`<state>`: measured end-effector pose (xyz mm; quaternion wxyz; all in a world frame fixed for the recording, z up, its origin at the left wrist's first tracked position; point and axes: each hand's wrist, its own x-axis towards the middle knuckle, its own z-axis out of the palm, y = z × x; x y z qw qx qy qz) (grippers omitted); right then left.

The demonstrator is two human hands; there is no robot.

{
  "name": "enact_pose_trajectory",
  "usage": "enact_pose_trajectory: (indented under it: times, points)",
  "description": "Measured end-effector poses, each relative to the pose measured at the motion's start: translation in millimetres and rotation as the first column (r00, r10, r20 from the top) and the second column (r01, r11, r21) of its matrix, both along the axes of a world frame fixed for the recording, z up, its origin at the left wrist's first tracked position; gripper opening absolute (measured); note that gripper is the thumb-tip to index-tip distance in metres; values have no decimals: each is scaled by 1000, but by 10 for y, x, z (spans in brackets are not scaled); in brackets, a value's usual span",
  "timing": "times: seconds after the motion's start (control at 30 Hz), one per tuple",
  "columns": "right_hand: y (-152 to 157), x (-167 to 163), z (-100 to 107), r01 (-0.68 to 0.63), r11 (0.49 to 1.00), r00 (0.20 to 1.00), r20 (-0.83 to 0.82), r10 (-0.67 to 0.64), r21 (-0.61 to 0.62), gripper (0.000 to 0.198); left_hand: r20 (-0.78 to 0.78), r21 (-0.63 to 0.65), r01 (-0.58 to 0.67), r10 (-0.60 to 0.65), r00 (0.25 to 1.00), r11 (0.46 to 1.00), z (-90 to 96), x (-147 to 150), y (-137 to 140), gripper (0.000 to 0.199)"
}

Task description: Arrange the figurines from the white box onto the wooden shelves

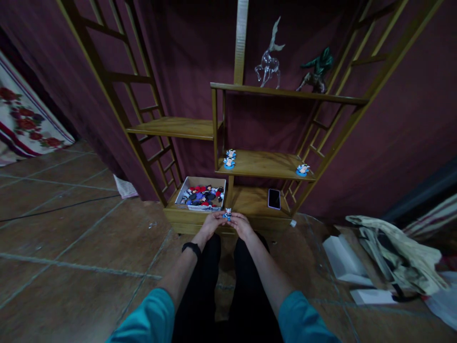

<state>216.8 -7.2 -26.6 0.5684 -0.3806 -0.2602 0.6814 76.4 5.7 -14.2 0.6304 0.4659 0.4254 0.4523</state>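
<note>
Between my two hands, in front of the shelf unit's low edge, is a small figurine with a pale head and a blue base. My left hand pinches it from the left, and my right hand grips it from the right. Just behind my left hand stands an open cardboard box holding many small red, black and purple figurines. On the middle shelf, two blue-and-white figurines stand close together at the left end. A similar figurine stands at the right end.
A phone lies on the bottom shelf at the right. A clear deer ornament and a dark green statuette stand on the upper shelf. White boxes and a pale cloth bag lie on the floor at the right.
</note>
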Motion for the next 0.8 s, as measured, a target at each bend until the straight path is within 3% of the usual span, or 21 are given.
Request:
enact_pose_trajectory:
  times: [0.23,0.63,0.8]
  points:
    - [-43,7,59,101,994,994,-44,-102,-29,22,-18,-28,3,-4,1000,1000,72,96,22,44]
    - [-115,85,143,148,988,987,-58,-151,-54,22,-54,9,110,-110,992,994,83,165,-11,42]
    - [-96,33,90,121,992,992,-40,-123,-33,24,-57,17,76,-75,996,997,71,131,-20,42]
